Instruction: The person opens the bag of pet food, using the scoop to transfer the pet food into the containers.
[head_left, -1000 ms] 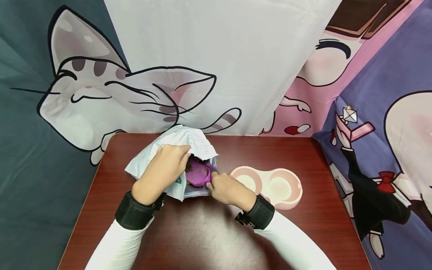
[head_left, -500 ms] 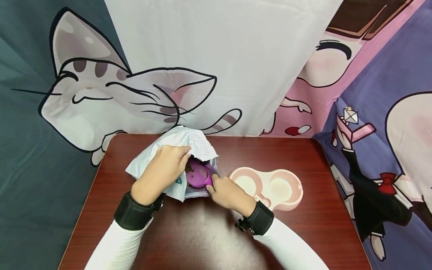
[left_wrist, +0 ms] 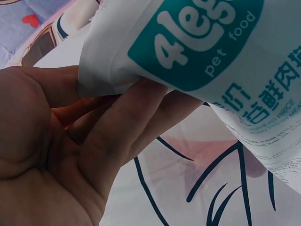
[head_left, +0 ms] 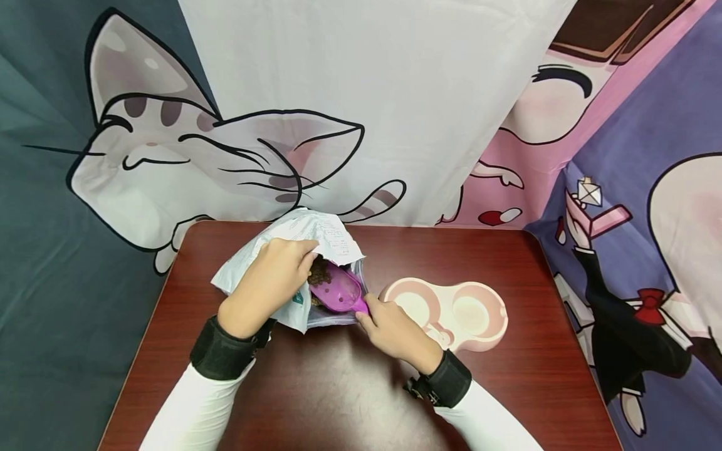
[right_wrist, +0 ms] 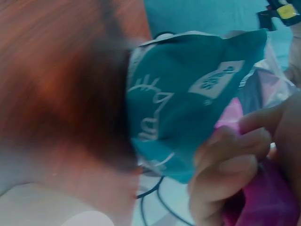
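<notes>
A white pet food bag (head_left: pixel 333 235) stands at the back left of the table, its mouth spread. My left hand (head_left: pixel 276 275) grips the upper edge of that mouth; the left wrist view shows the bag's printed edge (left_wrist: pixel 188 52) between thumb and fingers. My right hand (head_left: pixel 400 329) holds a purple scoop (head_left: pixel 343 291) by its handle, tilted, the bowl at the bag's opening. Brown kibble (head_left: pixel 319 272) shows beside the scoop's bowl, and a few pieces lie in it. In the right wrist view, curled fingers (right_wrist: pixel 225 174) wrap the handle beside the teal side of the bag (right_wrist: pixel 178 99).
A pale pink double pet bowl (head_left: pixel 479 313) stands right of the bag, partly behind my right hand. Under everything is a reddish-brown wooden table (head_left: pixel 541 376). A printed cloth (head_left: pixel 429 94) with cartoon figures hangs right behind the table's back edge.
My right hand has drawn the scoop slightly right, toward the bag's mouth, and more of its bowl and the kibble show. My left hand keeps holding the bag's edge.
</notes>
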### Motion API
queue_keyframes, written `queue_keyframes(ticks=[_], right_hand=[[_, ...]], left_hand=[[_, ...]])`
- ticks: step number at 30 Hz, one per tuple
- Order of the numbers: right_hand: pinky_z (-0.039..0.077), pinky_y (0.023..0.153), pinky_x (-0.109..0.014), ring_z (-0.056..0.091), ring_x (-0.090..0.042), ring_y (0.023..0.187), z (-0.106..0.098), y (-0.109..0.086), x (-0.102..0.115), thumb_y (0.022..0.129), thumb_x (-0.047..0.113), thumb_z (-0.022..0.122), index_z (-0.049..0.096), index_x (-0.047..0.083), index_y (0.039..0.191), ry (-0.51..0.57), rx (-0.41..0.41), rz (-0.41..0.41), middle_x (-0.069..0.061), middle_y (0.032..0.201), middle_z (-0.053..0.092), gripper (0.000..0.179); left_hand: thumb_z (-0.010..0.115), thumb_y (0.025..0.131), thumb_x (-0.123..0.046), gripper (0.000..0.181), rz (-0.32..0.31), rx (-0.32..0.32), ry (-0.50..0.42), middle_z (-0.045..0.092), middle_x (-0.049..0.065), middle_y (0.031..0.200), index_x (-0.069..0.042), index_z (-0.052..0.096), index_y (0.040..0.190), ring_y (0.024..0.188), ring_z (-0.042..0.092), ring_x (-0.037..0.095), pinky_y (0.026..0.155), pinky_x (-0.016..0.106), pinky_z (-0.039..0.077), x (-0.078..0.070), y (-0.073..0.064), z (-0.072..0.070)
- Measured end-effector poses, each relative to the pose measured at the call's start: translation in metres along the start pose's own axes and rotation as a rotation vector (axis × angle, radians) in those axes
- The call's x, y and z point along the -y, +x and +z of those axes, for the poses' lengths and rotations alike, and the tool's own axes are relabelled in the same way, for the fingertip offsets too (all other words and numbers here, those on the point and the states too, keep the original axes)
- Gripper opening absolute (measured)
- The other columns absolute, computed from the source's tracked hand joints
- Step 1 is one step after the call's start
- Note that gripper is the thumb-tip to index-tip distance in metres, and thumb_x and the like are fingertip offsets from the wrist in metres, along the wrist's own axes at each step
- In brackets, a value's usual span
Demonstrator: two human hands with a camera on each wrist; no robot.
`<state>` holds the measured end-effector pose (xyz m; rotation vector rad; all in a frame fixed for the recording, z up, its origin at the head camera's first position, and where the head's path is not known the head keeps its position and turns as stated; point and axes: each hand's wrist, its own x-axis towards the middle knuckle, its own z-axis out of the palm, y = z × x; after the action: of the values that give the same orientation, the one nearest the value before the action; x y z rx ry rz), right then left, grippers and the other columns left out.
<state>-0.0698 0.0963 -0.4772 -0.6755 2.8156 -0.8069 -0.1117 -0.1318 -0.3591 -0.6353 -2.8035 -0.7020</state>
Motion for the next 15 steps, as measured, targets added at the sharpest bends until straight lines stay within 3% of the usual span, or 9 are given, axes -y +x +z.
queue_keyframes(ticks=[10,15], right_hand=[[0.046,0.055,-0.034,0.05,-0.015,0.062,0.031,-0.014,-0.025,0.099,0.03,0.05,0.052,0.014,0.105,0.02,-0.204,-0.111,0.004,0.068,0.046,0.017],[0.046,0.054,-0.035,0.05,-0.014,0.061,0.036,-0.016,-0.03,0.098,0.028,0.051,0.052,0.013,0.108,0.034,-0.238,-0.141,0.005,0.068,0.046,0.018]], left_hand=[[0.058,0.093,-0.01,0.023,-0.021,0.0,-0.003,0.075,0.016,0.099,-0.002,0.073,0.108,0.085,0.069,0.03,0.075,0.052,0.056,-0.001,0.0,0.001],[0.058,0.094,-0.011,0.023,-0.026,0.009,-0.009,0.075,0.016,0.098,-0.002,0.073,0.109,0.081,0.068,0.028,0.072,0.051,0.056,-0.002,0.0,0.003]])
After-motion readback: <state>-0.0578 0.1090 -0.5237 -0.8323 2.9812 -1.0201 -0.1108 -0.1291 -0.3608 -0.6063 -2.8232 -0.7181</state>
